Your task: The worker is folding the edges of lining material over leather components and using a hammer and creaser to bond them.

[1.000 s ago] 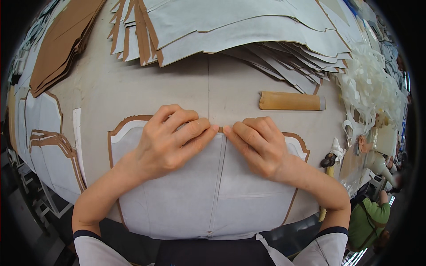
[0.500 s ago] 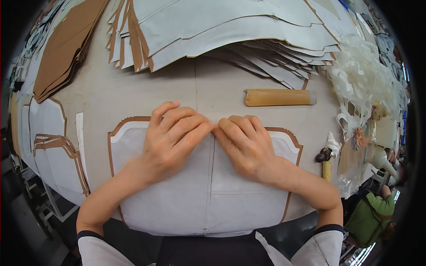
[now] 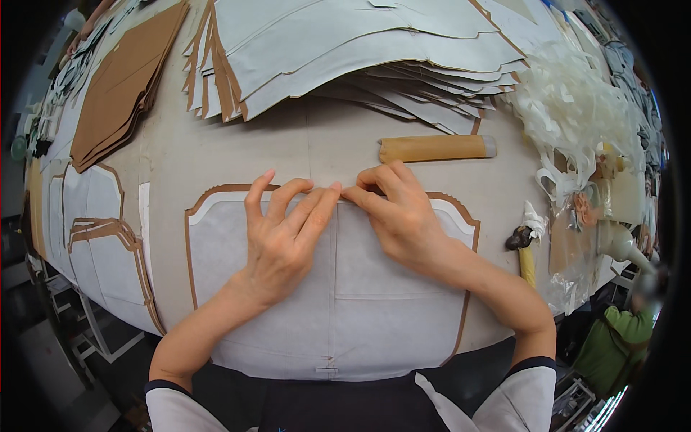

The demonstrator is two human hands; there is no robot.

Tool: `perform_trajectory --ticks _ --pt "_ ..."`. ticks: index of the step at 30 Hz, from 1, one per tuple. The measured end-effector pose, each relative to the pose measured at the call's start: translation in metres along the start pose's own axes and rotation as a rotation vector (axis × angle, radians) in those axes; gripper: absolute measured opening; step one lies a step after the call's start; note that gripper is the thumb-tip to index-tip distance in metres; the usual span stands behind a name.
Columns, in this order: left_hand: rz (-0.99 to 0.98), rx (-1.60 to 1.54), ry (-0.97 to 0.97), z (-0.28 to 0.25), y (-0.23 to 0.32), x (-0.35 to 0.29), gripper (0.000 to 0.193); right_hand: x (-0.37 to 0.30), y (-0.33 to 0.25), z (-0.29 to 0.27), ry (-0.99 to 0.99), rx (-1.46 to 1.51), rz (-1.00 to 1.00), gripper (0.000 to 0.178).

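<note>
In front of me lies a wide sheet-like panel [image 3: 288,331], pale grey on its upper face, with a brown border and white strips along its top corners. A seam runs down its middle. Both hands meet at the seam's far end, on the top edge. My left hand [image 3: 284,234] has index finger and hidden thumb closed at that edge, its other fingers raised and fanned. Thumb and index of my right hand [image 3: 403,212] pinch the edge just beside it, other fingers curled. The bit of edge between the fingertips is mostly hidden.
Beyond the panel are a tan bar-shaped tool [image 3: 435,148] and a fanned stack of grey panels [image 3: 345,50]. Brown pieces [image 3: 129,86] and smaller grey pieces [image 3: 108,252] lie left. At right are white strips [image 3: 576,108] and a yellow-handled hammer [image 3: 527,263]; a person in green [image 3: 612,345] is beyond.
My right hand has shifted slightly up and left, its fingers lifting more. My left fingers have spread farther apart. The whole view has shifted a little.
</note>
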State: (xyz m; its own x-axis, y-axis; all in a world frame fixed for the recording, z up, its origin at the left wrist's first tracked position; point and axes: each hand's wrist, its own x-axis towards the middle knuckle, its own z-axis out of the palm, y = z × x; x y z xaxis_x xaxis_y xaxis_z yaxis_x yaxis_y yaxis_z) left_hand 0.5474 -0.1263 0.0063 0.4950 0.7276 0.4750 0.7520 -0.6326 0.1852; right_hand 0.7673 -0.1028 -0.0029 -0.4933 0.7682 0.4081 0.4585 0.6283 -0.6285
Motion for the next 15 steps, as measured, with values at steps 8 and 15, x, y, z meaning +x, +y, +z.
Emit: perform_trajectory --ticks 8,15 --pt "0.043 0.138 -0.008 0.003 0.015 0.0 0.046 -0.003 0.011 0.013 0.074 -0.121 -0.201 0.032" --pt "0.047 0.209 -0.136 0.0 0.027 0.0 0.05 -0.016 0.018 -0.004 0.047 -0.191 -0.239 0.037"
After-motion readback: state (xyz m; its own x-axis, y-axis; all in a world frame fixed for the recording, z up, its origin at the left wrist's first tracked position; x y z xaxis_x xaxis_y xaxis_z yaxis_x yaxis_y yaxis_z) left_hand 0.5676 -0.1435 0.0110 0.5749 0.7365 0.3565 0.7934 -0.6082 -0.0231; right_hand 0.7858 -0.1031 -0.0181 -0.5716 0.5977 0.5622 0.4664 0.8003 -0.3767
